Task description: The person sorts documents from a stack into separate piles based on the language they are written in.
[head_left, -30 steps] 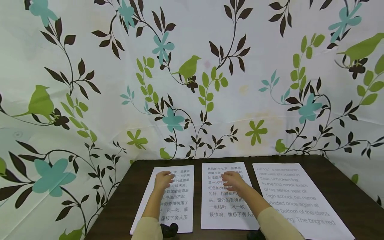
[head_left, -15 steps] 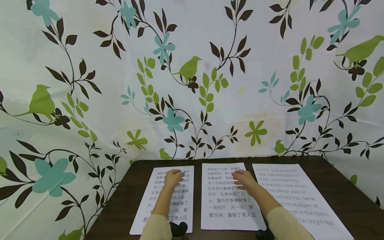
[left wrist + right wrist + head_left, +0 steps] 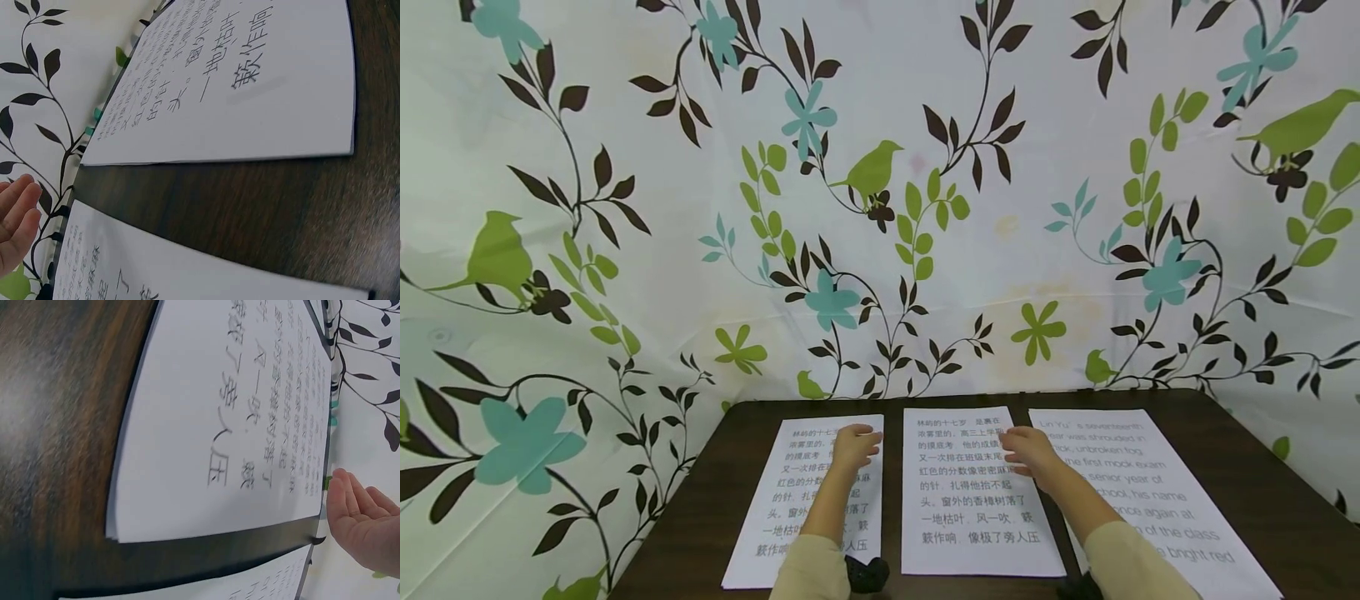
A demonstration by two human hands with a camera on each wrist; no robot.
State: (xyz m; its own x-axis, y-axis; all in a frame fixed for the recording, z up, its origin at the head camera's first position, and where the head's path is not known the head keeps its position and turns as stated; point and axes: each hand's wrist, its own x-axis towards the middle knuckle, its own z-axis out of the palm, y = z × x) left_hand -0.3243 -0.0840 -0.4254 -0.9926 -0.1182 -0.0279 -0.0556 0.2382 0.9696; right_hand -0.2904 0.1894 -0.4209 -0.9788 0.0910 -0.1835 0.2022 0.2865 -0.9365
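Note:
My left hand [image 3: 855, 447] is held over the upper right part of the left printed paper [image 3: 801, 492], its fingers loosely bent toward the right and nothing in them. Over the right edge of the middle printed paper [image 3: 970, 557] is my right hand [image 3: 1032, 452], with relaxed fingers pointing left and no object in its grasp. Both papers carry Chinese text. In the left wrist view the left hand [image 3: 17, 219] shows against the wall cloth, apart from the sheets. The right hand [image 3: 362, 519] appears likewise raised in the right wrist view.
A third paper [image 3: 1195, 500] with English text lies at the right, partly behind the right forearm. All the papers lie flat on a dark wooden table [image 3: 681, 533]. Behind it hangs a white cloth [image 3: 925, 333] patterned with birds and leaves.
Both hands have drifted to the right across the papers, keeping about the same gap between them. More of the text on the left and middle papers shows. The papers have stayed in place.

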